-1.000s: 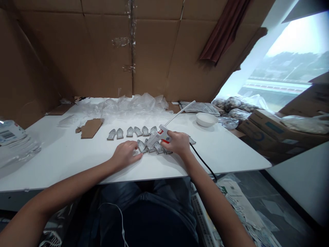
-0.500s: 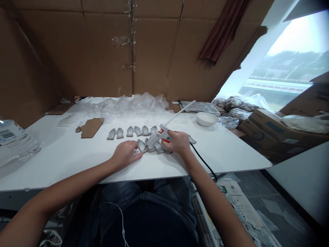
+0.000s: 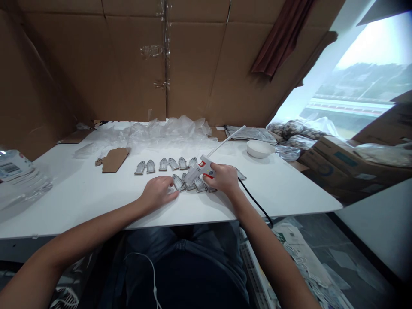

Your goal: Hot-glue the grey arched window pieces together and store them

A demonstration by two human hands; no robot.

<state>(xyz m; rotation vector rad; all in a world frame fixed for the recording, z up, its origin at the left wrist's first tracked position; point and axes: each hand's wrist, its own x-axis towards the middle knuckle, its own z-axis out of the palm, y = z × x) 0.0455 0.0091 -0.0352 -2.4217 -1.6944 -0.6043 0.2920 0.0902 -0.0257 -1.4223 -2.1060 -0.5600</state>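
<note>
My right hand (image 3: 225, 179) is wrapped around a white and red hot glue gun (image 3: 203, 168), with a long white glue stick (image 3: 228, 140) jutting from its back. The gun's nozzle points down and left, at or just over a small grey arched piece, lantern-like in outline (image 3: 177, 182). My left hand (image 3: 158, 190) holds this piece at its left side on the table, fingers curled and thumb near the lower end. Several similar pieces lie close by, partly covered by the gun and my right hand. Behind them runs a row of more arched pieces (image 3: 163, 164).
On the white table (image 3: 83, 201) are crumpled clear plastic (image 3: 167, 131), a torn cardboard piece (image 3: 115, 160), a white bowl (image 3: 260, 149) and a large clear bottle (image 3: 24, 178). A black cord (image 3: 255, 202) drops over the front edge. Cardboard (image 3: 128, 68) walls the back; boxes (image 3: 334, 161) stand right.
Both hands and the glue gun keep almost the same position. The whole view shifts very slightly.
</note>
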